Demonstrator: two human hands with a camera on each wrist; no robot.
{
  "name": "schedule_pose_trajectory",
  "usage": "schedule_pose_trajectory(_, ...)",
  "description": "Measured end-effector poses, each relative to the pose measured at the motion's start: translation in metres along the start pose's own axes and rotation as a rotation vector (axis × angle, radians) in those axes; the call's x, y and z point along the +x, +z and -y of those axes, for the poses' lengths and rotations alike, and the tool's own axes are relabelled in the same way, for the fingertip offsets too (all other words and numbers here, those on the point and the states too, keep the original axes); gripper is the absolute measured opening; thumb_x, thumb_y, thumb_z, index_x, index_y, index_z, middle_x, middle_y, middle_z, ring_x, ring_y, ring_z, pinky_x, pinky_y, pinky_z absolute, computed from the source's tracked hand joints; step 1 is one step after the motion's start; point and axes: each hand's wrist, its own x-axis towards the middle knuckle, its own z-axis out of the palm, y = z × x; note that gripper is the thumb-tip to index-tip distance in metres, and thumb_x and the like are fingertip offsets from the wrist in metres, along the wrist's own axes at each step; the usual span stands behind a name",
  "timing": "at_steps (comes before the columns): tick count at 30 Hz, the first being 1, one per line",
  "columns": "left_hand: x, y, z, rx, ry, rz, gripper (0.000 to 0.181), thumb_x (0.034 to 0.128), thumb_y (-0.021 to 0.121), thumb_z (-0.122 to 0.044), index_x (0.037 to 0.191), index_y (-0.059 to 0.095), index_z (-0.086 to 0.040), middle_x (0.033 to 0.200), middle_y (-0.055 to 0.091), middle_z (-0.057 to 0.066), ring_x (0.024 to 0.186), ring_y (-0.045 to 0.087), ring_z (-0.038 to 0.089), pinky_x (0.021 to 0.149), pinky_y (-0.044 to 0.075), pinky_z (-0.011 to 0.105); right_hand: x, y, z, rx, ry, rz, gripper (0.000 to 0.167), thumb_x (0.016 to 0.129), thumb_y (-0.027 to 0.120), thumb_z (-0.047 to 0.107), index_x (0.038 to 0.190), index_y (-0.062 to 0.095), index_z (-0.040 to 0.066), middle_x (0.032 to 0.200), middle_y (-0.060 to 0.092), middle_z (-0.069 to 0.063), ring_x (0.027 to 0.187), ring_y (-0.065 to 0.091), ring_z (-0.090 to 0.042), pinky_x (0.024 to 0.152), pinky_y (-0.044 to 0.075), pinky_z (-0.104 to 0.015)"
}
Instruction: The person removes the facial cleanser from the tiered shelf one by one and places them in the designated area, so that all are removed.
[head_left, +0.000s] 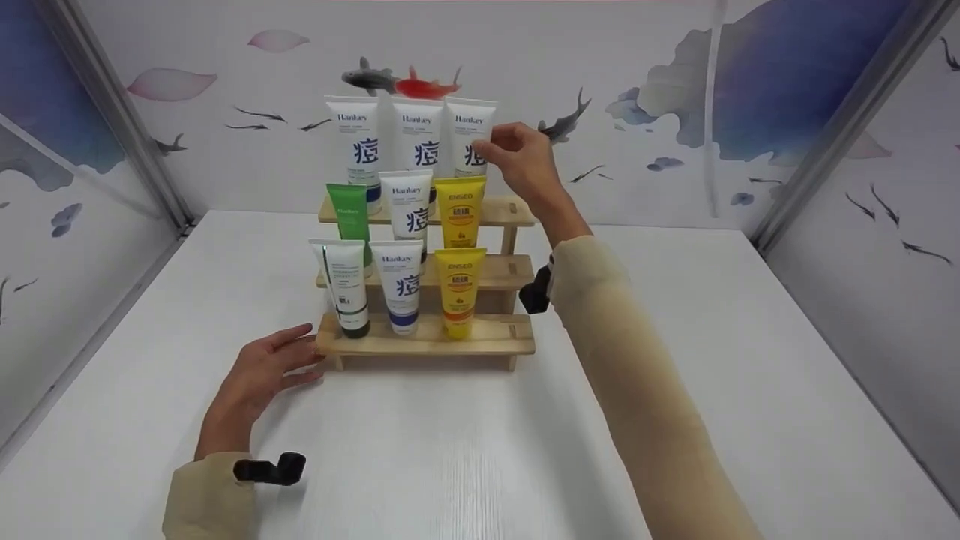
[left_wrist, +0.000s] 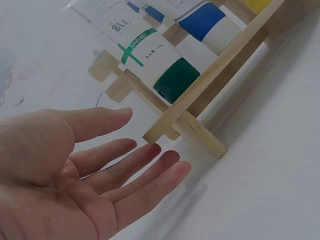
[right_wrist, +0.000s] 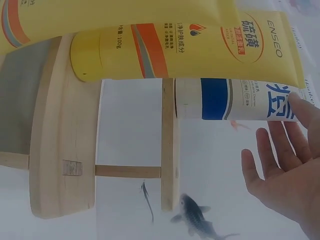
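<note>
White plastic, by the look of it, forms the squeeze tube (head_left: 466, 127), rightmost of three on the top shelf (head_left: 499, 215) of a wooden stand (head_left: 500, 282), its cap (right_wrist: 188, 98) facing down. We judge it light, soft-walled, a little slippery and hardly fragile; we would hold its sides at mid-body, or lower near the firmer cap, squeezing gently. The right hand (head_left: 529, 163) pinches its upper right edge, thumb in front and fingers behind; the left hand (head_left: 262, 369), fingers apart and holding nothing, is beside the bottom shelf's (head_left: 491, 343) left end. We see a wide, flat upper end, "Hankey" lettering, a large blue character and a blue band above the white cap.
</note>
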Motion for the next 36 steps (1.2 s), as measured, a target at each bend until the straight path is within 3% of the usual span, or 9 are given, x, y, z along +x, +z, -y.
schedule_pose_trajectory(6, 0.005, 0.006, 0.004, 0.007, -0.041, 0.015, 0.064, 0.1033, 0.055, -0.023, 0.159, 0.027, -0.010, 0.162, 0.033, 0.020, 0.140, 0.048, 0.035, 0.099, 0.057, 0.029, -0.002, -0.007, -0.004, -0.003, -0.053, -0.013, 0.033, 0.098, 0.066, 0.027, 0.128, 0.060, 0.012, 0.129, 0.064, -0.005, 0.120, 0.059, -0.014, 0.111, 0.048, -0.028)
schedule_pose_trajectory(11, 0.006, 0.008, 0.008, -0.025, -0.074, 0.010, 0.068, 0.1022, 0.057, -0.027, 0.160, 0.024, -0.012, 0.159, 0.037, 0.022, 0.137, 0.052, 0.033, 0.099, 0.058, 0.029, -0.007, -0.028, -0.009, -0.016, -0.075, -0.060, 0.034, 0.098, 0.065, 0.030, 0.127, 0.059, 0.013, 0.129, 0.063, -0.005, 0.120, 0.058, -0.016, 0.110, 0.049, -0.030)
schedule_pose_trajectory(20, 0.010, 0.010, 0.010, -0.090, -0.086, 0.011, 0.067, 0.1042, 0.051, -0.024, 0.161, 0.018, -0.014, 0.159, 0.033, 0.025, 0.122, 0.063, 0.023, 0.097, 0.058, 0.028, -0.012, -0.078, -0.021, -0.052, 0.019, -0.124, 0.037, 0.101, 0.059, 0.031, 0.134, 0.051, 0.015, 0.137, 0.053, -0.008, 0.126, 0.054, -0.023, 0.111, 0.050, -0.039)
schedule_pose_trajectory(27, 0.008, 0.013, 0.013, -0.169, -0.081, 0.016, 0.063, 0.1052, 0.047, -0.019, 0.161, 0.018, -0.012, 0.157, 0.034, 0.028, 0.107, 0.068, 0.015, 0.096, 0.059, 0.029, -0.017, -0.103, -0.058, -0.038, 0.102, -0.143, 0.041, 0.102, 0.057, 0.032, 0.137, 0.047, 0.012, 0.135, 0.053, -0.010, 0.124, 0.057, -0.026, 0.109, 0.052, -0.043)
schedule_pose_trajectory(36, 0.009, 0.015, 0.010, -0.147, -0.085, 0.011, 0.062, 0.1055, 0.046, -0.021, 0.161, 0.019, -0.014, 0.157, 0.035, 0.026, 0.121, 0.062, 0.022, 0.098, 0.058, 0.030, -0.021, -0.110, -0.110, -0.001, 0.223, -0.147, 0.047, 0.102, 0.058, 0.034, 0.140, 0.046, 0.010, 0.139, 0.054, -0.014, 0.123, 0.060, -0.030, 0.105, 0.055, -0.042)
